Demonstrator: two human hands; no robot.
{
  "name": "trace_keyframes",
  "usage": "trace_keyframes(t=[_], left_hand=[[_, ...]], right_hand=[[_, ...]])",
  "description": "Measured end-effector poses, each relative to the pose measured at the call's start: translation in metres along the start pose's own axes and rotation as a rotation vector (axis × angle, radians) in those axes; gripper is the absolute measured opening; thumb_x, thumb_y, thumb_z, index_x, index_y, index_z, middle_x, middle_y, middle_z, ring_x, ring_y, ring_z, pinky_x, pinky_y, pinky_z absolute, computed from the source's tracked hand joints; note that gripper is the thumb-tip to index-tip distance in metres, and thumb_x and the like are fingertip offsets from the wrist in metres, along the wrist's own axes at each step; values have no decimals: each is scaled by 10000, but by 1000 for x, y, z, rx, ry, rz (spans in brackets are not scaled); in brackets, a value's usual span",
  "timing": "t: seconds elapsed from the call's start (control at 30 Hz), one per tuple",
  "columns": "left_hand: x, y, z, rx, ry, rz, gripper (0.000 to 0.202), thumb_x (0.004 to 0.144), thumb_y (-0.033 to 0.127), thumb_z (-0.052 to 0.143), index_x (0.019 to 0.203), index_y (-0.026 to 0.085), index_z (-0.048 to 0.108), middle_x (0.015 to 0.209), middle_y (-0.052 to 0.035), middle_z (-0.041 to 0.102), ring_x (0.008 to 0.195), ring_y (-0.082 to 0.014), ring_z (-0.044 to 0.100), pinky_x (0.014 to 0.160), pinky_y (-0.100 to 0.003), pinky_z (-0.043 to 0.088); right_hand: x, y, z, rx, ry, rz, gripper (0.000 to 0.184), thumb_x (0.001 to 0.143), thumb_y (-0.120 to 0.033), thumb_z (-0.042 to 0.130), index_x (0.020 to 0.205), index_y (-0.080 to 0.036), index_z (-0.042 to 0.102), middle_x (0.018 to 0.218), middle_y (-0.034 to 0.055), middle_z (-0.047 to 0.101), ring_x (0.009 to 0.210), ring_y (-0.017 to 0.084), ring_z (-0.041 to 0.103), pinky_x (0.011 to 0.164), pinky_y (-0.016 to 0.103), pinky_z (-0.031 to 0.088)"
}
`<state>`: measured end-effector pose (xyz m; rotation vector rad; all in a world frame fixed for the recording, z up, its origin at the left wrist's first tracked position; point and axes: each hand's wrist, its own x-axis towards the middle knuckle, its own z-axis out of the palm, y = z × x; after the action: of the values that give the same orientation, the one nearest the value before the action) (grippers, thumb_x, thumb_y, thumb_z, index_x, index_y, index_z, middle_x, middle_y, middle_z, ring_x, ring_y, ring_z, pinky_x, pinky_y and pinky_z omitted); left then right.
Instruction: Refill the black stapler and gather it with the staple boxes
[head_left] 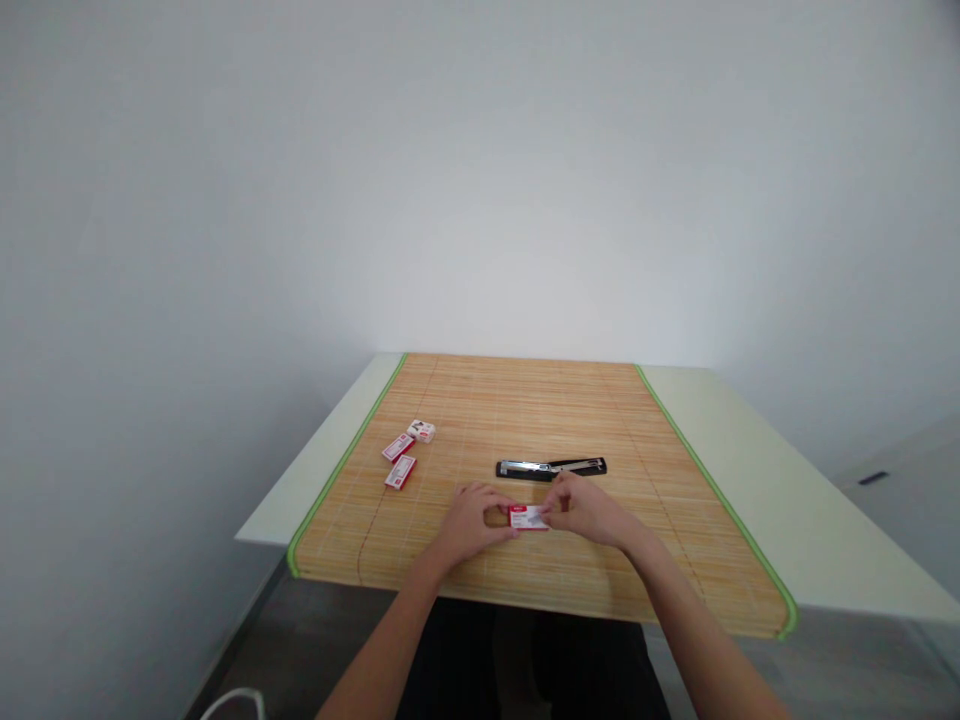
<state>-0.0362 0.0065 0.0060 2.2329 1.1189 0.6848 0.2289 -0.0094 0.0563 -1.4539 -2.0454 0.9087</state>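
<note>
A small red and white staple box [527,517] is held between both my hands just above the bamboo mat [675,520]. My left hand [471,522] pinches its left end and my right hand [583,508] pinches its right end. A black stapler [551,468], opened out flat, lies on the mat just beyond my hands. Three more small red and white boxes lie at the mat's left side: one white-topped [421,431], one [397,446] and one [400,472] nearer me.
The mat with green edging covers most of a pale table [787,480] that stands against a plain white wall. Bare table strips show on the left and right of the mat. Grey floor lies below the table's near edge.
</note>
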Motion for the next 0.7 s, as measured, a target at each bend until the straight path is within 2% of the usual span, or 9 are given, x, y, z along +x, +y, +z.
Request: trace_keyframes(t=[0.13, 0.23, 0.37, 0.47, 0.53, 0.6, 0.7], left_hand=[[1, 1, 2, -30, 35, -5, 420, 742, 585, 824, 1072, 329, 781, 1026, -26, 726, 1028, -259, 625, 947, -377, 428], [6, -3, 4, -81, 87, -65, 397, 826, 583, 742, 1098, 295, 772, 1004, -41, 729, 944, -237, 635, 878, -356, 463], [18, -15, 3, -88, 178, -142, 320, 906, 476, 659, 1124, 257, 741, 896, -28, 699, 832, -203, 615, 813, -329, 477], [29, -24, 1, -4, 251, -166, 313, 881, 410, 694, 1156, 262, 708, 944, -28, 671, 925, -216, 607, 893, -351, 462], [35, -27, 1, 68, 282, -180, 428, 840, 415, 744, 1243, 293, 668, 1083, -42, 658, 1066, -246, 581, 977, -386, 432], [41, -28, 1, 132, 285, -185, 529, 802, 446, 787, 1297, 333, 639, 1250, -51, 613, 1212, -277, 516, 1058, -423, 383], [49, -29, 2, 180, 239, -165, 479, 799, 468, 797, 1249, 368, 670, 1400, -30, 542, 1329, -289, 430, 1124, -447, 320]], right_hand=[[24, -1, 0, 69, 51, -50, 129, 814, -312, 709, 852, -205, 768, 735, 14, 711, 655, 161, 621, 591, 256, 461], [46, -2, 8, 107, 93, -91, 137, 842, -311, 678, 874, -194, 741, 731, 18, 719, 656, 160, 638, 604, 257, 496], [69, -2, 19, 102, 150, -125, 137, 854, -300, 655, 917, -189, 705, 802, 29, 737, 703, 157, 664, 664, 263, 531], [77, -1, 22, 82, 186, -144, 136, 859, -289, 643, 943, -192, 691, 818, 23, 737, 707, 151, 663, 685, 265, 531], [81, 0, 23, 52, 210, -157, 148, 856, -295, 656, 958, -198, 701, 827, 16, 734, 691, 148, 644, 683, 272, 516], [83, 1, 24, 12, 243, -172, 152, 852, -308, 677, 958, -208, 720, 859, 20, 725, 716, 157, 624, 709, 289, 501], [86, 3, 25, -44, 296, -197, 135, 847, -324, 709, 933, -227, 748, 935, 42, 699, 857, 196, 615, 801, 326, 490]])
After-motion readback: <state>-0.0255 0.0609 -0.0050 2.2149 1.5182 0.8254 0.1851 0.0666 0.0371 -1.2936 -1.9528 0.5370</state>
